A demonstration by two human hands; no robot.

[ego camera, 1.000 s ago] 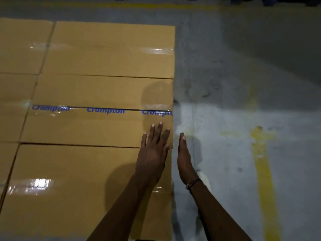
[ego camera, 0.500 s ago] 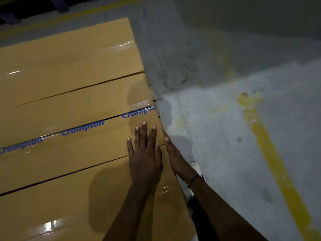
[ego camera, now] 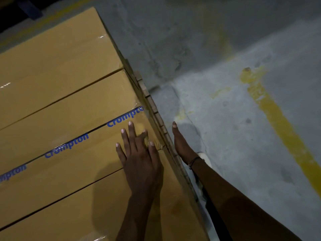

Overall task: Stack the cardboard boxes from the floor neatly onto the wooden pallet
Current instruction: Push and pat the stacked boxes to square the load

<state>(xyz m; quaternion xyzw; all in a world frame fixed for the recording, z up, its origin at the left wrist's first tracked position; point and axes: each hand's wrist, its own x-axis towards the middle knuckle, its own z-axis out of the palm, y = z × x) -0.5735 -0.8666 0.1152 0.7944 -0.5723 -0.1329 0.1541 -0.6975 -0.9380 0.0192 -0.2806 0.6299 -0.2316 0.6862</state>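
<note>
**Squaring the top layer: where it could slip**

Pressing flat on the taped box [ego camera: 74, 136], the left hand [ego camera: 140, 162] lies with its fingers straight and spread on the box top, close to the box's right end. The right hand [ego camera: 182, 145] is held straight, fingers together, edge-on beside the right-hand side of the stack; whether its palm actually touches the cardboard I cannot tell, as the side face is hidden from above. Neither hand grips anything.

The boxes already sit in a tight row, long sides touching, with the taped one between a plain box [ego camera: 57, 54] toward the far edge and another box [ego camera: 69, 211] toward the near edge. Along the right edge a strip of the wooden pallet [ego camera: 151, 101] peeps out below the box ends.

The risks, as I judge them:
- A hard sideways shove from the right hand could drive this box past its neighbours, leaving the ends ragged instead of flush.
- Downward weight from the left hand adds friction, so the box may stick and then jump.
- Glossy tape under the fingers could let the left hand skid.
- Dim light makes a small overhang at the pallet's right edge easy to miss, and later layers would lean from it.
</note>
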